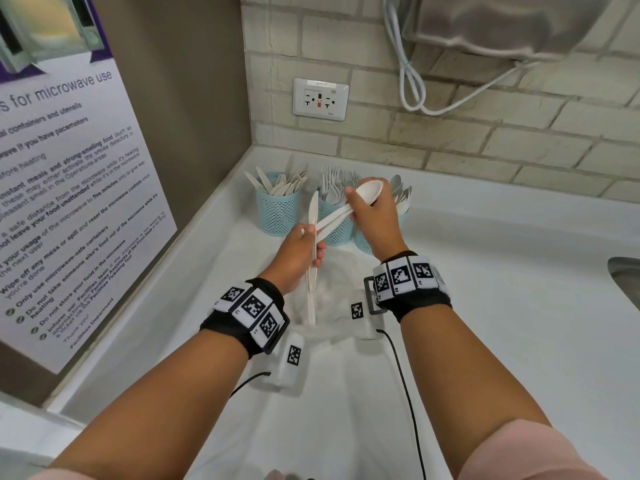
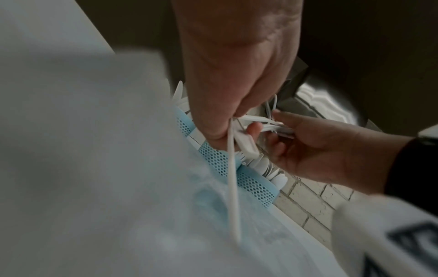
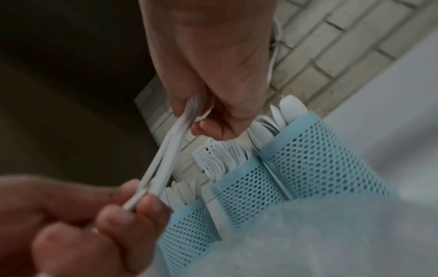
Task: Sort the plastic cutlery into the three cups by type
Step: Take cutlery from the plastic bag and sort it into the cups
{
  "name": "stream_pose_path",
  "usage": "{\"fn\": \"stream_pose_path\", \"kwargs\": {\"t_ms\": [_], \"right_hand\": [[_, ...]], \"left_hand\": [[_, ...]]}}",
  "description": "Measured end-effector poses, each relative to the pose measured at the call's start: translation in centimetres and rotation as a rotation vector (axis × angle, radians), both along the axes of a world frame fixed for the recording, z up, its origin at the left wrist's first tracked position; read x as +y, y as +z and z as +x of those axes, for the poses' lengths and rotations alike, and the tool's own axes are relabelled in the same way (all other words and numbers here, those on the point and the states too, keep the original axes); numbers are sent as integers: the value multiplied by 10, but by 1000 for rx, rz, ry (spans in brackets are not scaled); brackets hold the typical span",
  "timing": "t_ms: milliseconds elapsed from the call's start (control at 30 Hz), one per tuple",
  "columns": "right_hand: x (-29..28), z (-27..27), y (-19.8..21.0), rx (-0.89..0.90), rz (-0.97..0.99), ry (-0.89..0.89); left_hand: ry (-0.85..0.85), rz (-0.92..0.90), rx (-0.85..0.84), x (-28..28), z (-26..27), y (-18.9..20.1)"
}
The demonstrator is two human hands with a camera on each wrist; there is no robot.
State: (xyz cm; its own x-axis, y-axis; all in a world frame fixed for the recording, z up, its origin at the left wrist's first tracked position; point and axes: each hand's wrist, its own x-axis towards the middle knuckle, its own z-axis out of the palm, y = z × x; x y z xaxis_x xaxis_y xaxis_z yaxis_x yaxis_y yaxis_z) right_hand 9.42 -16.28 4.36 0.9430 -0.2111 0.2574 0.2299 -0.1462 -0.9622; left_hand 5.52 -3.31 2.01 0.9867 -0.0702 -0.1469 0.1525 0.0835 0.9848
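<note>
Beneath our hands lies the white surface [image 1: 467, 271], and just beyond them three blue mesh cups [image 1: 277, 211] stand in a row, holding knives, forks and spoons. Our right hand [image 1: 375, 223] pinches a stack of spoons [image 1: 367, 192] near their bowls. Our left hand [image 1: 298, 252] grips their handle ends together with upright knives [image 1: 312, 237].

I'm seeing matt white plastic on the spoons [image 1: 349, 206] and the knife [image 1: 312, 237], smooth, no shine. The three cups [image 1: 278, 211] read as pale blue perforated plastic mesh. Under my arms the countertop [image 1: 485, 306] looks smooth, white, faintly glossy. The back wall [image 1: 450, 140] is rough cream brick; the poster [image 1: 69, 188] looks like smooth printed paper. Top right, the dispenser [image 1: 502, 26] looks like brushed metal.
</note>
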Motion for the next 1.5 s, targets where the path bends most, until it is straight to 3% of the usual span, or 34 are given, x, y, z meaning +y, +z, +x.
{"fn": "stream_pose_path", "kwargs": {"t_ms": [167, 300, 400, 633, 833, 1033, 1200, 1333, 1400, 1433, 1500], "right_hand": [[-12, -1, 20, -11, -65, -21], [-43, 3, 57, -242, 29, -383], [-61, 10, 66, -381, -50, -550], [-59, 39, 31, -262, -449, -402], [-52, 50, 26, -211, -714, -360], [-51, 56, 4, 184, -1120, -291], [-48, 56, 2, 199, -1083, -305], [-29, 40, 12, -112, -850, -404], [-15, 30, 21, -205, -594, -167], [-8, 24, 26, -154, -503, -17], [2, 17, 32, -39, -512, 199]], "left_hand": [[-44, 62, -3, -1, -3, 4], [0, 21, 9, 3, 0, 11], [40, 1, 21, 4, 4, 16], [23, -66, 16, 1, 5, 16], [33, -33, 17, 8, 5, 18], [23, -55, 40, 6, 7, 17], [13, -86, 46, 8, 7, 16], [-11, -142, 47, 8, 6, 16], [-23, -177, 57, 6, 6, 16], [-28, -190, 61, 5, 6, 17], [-35, -215, 69, 4, 5, 18]]}}
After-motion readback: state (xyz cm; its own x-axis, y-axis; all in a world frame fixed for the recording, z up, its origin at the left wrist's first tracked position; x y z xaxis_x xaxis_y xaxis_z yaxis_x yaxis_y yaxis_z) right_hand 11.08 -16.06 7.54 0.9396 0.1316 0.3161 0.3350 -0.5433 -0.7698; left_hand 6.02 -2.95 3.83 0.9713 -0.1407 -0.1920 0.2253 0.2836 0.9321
